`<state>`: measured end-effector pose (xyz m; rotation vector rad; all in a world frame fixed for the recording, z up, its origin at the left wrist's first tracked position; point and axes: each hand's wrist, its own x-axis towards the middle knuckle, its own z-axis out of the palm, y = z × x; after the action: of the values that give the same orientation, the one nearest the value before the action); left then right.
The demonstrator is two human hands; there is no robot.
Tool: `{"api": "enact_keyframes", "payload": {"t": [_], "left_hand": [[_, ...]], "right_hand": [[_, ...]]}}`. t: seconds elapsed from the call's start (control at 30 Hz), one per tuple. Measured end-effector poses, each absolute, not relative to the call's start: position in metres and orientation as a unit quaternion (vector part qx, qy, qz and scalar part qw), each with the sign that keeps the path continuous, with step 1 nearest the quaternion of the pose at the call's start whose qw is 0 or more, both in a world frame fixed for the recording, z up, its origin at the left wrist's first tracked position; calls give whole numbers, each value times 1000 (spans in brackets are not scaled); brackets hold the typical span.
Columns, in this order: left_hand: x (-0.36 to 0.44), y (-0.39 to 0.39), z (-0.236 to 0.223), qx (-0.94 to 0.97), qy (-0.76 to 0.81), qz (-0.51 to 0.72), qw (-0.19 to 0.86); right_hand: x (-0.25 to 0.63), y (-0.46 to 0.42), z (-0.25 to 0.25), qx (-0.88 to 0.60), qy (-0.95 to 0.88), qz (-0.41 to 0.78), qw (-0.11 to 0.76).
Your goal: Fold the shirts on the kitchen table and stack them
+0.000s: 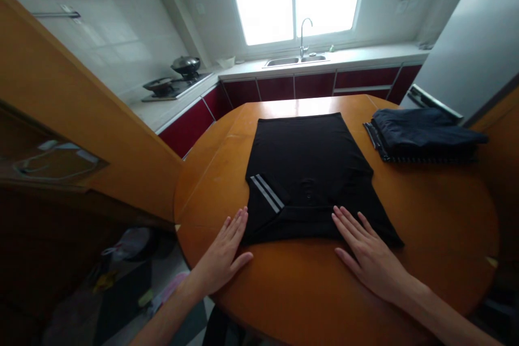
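A black shirt lies spread on the round wooden table, its straight edge toward the window. On its left side a sleeve with two grey stripes is folded inward over the body; the right side spreads outward to a point. My left hand rests flat at the shirt's near left corner, fingers stretched out and fingertips at the fabric. My right hand lies palm down with fingers extended over the near edge, right of the middle. Neither hand grips the cloth.
A stack of folded dark clothes sits at the table's right side. Beyond are a counter with a sink, a stove with a pot and a pan. A wooden partition stands left, a fridge right.
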<state>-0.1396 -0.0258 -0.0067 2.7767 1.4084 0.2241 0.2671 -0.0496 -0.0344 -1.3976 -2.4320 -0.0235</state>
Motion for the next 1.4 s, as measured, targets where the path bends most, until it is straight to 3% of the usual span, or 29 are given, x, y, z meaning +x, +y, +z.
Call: {"api": "enact_keyframes", "payload": {"t": [0.43,0.67,1.03,1.4], "left_hand": [[-82,-21,11,939,337,71,24],[-23,0,7,952,301,59,27],[-27,3,-7,945,319,59,42],[-38,16,6,959,282,17,12]], "right_hand": [[299,-62,-22,-604,-768,-46,207],[240,-53,-11,-514,-839,23,177],[242,-51,-20,-531,-834,51,143],[277,-33,-13,-469,-872,-19,139]]}}
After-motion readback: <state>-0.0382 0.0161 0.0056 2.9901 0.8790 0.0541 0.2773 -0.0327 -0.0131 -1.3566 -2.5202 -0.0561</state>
